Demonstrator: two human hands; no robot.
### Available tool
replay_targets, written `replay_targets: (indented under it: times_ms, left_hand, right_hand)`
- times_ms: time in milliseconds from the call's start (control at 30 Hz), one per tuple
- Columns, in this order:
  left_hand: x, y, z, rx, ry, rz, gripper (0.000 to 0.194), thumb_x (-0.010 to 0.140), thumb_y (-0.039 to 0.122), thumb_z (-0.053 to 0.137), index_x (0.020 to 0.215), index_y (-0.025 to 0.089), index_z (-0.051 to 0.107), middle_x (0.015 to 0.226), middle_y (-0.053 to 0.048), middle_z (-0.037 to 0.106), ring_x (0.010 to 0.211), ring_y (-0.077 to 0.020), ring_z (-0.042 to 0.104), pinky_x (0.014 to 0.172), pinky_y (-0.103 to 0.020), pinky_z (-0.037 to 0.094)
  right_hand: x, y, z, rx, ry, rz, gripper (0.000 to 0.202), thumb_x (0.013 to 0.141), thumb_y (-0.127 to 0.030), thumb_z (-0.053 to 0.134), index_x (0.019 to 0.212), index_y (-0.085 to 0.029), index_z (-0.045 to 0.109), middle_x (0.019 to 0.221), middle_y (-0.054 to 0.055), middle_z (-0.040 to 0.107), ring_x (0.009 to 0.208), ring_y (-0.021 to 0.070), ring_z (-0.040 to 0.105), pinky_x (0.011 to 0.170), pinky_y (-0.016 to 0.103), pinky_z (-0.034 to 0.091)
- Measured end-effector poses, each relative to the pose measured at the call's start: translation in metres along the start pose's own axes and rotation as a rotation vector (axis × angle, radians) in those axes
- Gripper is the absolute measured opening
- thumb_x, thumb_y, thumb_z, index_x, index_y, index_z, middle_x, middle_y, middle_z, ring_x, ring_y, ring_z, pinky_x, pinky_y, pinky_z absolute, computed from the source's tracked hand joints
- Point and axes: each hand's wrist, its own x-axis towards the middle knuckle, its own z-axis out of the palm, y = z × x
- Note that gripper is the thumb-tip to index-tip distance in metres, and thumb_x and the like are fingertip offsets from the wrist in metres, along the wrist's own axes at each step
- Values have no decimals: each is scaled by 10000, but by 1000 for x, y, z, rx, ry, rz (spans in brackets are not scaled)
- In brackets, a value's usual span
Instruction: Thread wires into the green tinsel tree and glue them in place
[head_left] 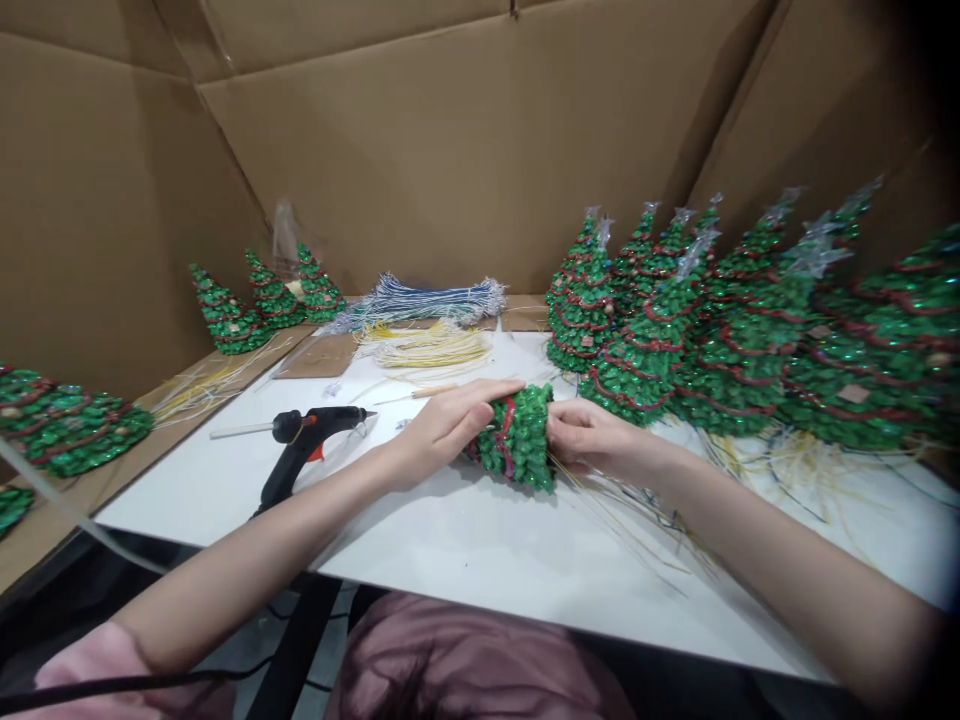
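Observation:
A small green Christmas tree (pixel 517 440) with a red garland lies on its side on the white table, its wide base facing right. My left hand (pixel 450 425) holds it from above and the left, fingers laid along its upper side. At the base is my right hand (pixel 589 435), its fingers curled and their tips partly hidden by the rim. Whatever they pinch there cannot be made out. Thin yellow and dark wires (pixel 637 535) trail from the base toward the right, under my right forearm.
A black glue gun (pixel 304 445) with a glue stick lies left. Behind are bundles of yellow-white wires (pixel 427 347) and blue-white wires (pixel 435 298). Several finished-looking trees (pixel 645 350) with clear stars crowd the right; more trees (pixel 225 310) stand left. Cardboard walls (pixel 465 150) enclose the table.

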Motion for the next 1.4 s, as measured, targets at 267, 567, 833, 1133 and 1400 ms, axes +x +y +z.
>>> replay_targets:
  times_ms: [267, 567, 833, 1133, 1400]
  left_hand:
    - [-2, -1, 3, 17, 6, 26, 469, 975, 386, 255, 1348, 180, 451, 1362, -101, 503, 1247, -223, 471, 1065, -385, 335]
    - [-1, 1, 7, 31, 41, 14, 481, 977, 413, 226, 1310, 174, 478, 1283, -98, 550, 1181, -211, 508, 1017, -342, 366]
    - [-1, 5, 11, 52, 73, -24, 507, 973, 446, 204, 1267, 164, 505, 1239, -100, 570, 1153, -214, 516, 991, -335, 380]
    - [-2, 5, 12, 52, 77, -19, 506, 966, 470, 213, 1257, 175, 503, 1222, -99, 578, 1137, -215, 528, 981, -341, 392]
    - [-2, 4, 12, 51, 66, -31, 533, 952, 514, 221, 1268, 182, 492, 1231, -100, 570, 1138, -224, 524, 975, -349, 392]
  right_hand:
    - [-1, -4, 1, 188, -19, 82, 196, 614, -261, 683, 641, -140, 531, 474, -84, 275, 403, 44, 237, 358, 192, 198]
    - [7, 2, 15, -168, 209, 65, 253, 643, -317, 696, 633, -144, 512, 465, -83, 372, 391, 26, 270, 375, 174, 193]
    - [10, 8, 19, -251, 335, 30, 268, 583, -265, 666, 536, -174, 418, 426, -81, 357, 390, 39, 306, 390, 187, 207]
    - [9, 8, 26, -173, 340, -19, 348, 579, -233, 714, 533, -192, 371, 465, -72, 336, 471, 68, 338, 448, 205, 256]
    - [9, 10, 21, -199, 349, 23, 308, 576, -256, 702, 550, -177, 405, 453, -84, 343, 413, 39, 302, 404, 188, 212]
